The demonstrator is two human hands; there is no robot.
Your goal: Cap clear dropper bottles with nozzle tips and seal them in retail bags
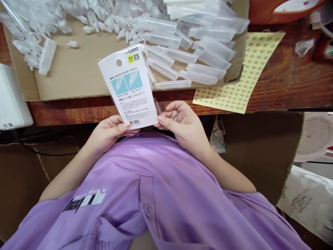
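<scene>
Left hand [111, 131]: fingers pinched printed packet [131, 92] at lower-left corner | right hand [183, 121]: fingers pinched its lower-right edge | packet: held near bench [281, 80] edge, before cardboard tray [75, 74] of translucent bottles [201, 77]

The wooden table [273, 81] is bearing a cardboard tray [80, 73] — a dotted yellow sheet [226, 93] and clear plastic piece [304, 47] are lying rightward.
</scene>
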